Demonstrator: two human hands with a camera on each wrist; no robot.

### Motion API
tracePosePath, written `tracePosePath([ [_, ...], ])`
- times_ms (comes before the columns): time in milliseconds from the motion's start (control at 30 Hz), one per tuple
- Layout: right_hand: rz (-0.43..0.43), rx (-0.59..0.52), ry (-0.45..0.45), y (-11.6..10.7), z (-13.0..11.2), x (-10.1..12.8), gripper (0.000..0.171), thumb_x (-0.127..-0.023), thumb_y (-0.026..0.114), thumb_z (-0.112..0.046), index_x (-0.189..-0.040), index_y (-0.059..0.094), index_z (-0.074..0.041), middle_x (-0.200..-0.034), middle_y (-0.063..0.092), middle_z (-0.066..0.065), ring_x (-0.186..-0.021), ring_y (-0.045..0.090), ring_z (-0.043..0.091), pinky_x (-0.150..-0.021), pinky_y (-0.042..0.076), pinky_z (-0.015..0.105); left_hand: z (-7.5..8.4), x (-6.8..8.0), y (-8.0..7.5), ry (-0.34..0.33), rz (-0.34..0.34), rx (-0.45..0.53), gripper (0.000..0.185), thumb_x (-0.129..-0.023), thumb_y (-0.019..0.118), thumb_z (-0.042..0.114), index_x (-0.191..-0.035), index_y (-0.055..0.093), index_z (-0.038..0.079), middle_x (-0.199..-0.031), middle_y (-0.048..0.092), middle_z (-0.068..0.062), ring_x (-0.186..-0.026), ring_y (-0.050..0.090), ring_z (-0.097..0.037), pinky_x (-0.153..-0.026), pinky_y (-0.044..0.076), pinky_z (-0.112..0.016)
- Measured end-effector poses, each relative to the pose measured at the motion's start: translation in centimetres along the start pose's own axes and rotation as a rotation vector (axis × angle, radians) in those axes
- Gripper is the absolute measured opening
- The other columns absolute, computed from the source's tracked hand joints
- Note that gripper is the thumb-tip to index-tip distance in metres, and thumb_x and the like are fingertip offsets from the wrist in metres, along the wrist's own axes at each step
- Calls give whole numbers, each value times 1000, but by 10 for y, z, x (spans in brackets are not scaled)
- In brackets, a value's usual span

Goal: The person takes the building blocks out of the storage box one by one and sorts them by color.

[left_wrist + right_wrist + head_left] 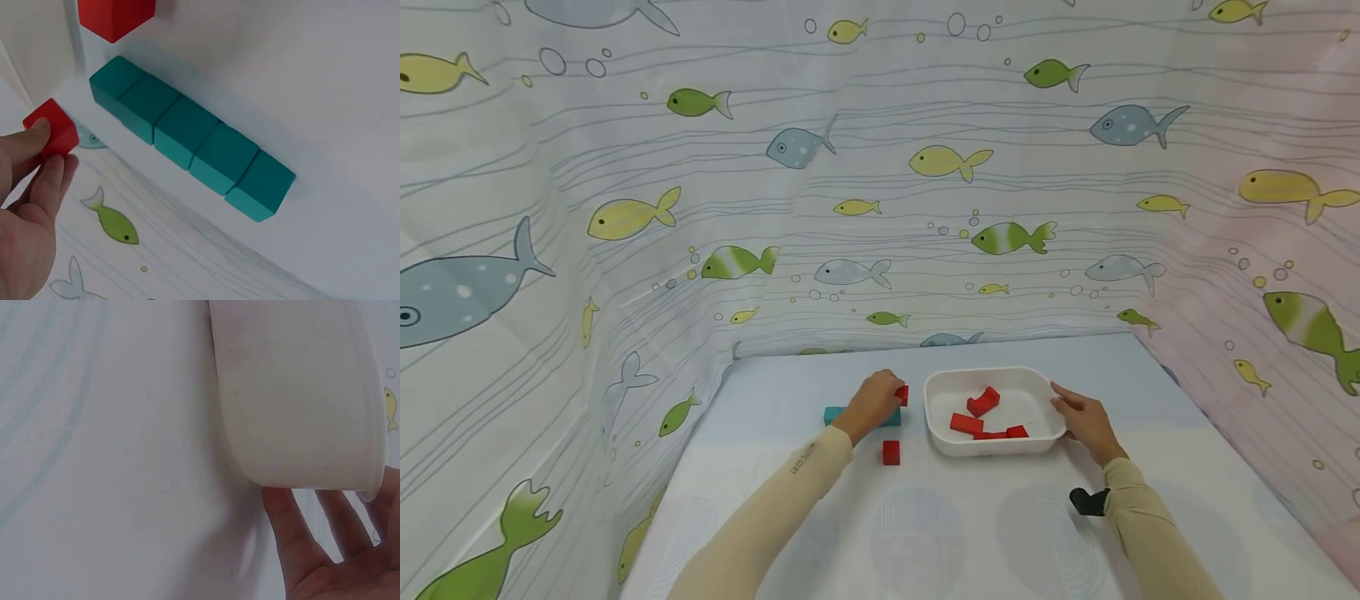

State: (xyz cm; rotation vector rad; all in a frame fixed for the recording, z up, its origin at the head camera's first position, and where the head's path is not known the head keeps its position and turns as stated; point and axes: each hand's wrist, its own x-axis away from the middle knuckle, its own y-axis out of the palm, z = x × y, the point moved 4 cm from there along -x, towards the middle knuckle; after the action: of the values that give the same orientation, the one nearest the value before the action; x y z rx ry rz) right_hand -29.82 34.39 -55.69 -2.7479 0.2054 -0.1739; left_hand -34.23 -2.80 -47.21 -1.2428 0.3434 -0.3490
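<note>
My left hand (874, 402) pinches a red cube (55, 128) between thumb and fingers, beyond a row of teal cubes (187, 134) set side by side. In the head view that hand and its sleeve cover the middle of the row. Another red cube (891, 452) lies on the table on the near side of the row. At the right end of a white plastic container (992, 447), my right hand (1086, 423) holds the rim, fingers against the outer end wall in the right wrist view. Inside the container are several red blocks (967, 423), one with a curved notch.
A pale table (955, 517) with faint circle patterns lies under everything. Fish-printed curtains (880, 242) hang behind it and on both sides. Beside the right forearm a black strap-like piece (1088, 502) sticks out over the table.
</note>
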Motion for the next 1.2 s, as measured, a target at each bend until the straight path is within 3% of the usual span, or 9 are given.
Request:
tracePosePath([
  [467, -2, -13, 9, 2, 0, -1, 52, -101, 55, -31, -149, 41, -17, -148, 39, 22, -118, 53, 36, -76, 58, 34, -32, 34, 2, 89, 26, -11, 23, -84, 75, 3, -107, 74, 3, -96, 66, -8, -89, 60, -20, -81, 54, -30],
  [867, 6, -13, 15, -1, -3, 1, 51, -101, 54, -30, -149, 40, -17, -148, 40, 22, -117, 53, 34, -75, 57, 30, -45, 63, 7, 120, 4, 22, 24, -81, 79, 7, -105, 76, 6, -88, 64, -5, -80, 55, -16, -75, 53, -26],
  [1200, 3, -9, 6, 2, -6, 4, 52, -101, 53, -30, -149, 40, -16, -148, 40, 22, -117, 53, 35, -76, 57, 31, -49, 79, 20, 115, -19, 69, 32, -80, 79, 6, -111, 73, 1, -94, 68, -4, -86, 58, -16, -76, 54, -24],
])
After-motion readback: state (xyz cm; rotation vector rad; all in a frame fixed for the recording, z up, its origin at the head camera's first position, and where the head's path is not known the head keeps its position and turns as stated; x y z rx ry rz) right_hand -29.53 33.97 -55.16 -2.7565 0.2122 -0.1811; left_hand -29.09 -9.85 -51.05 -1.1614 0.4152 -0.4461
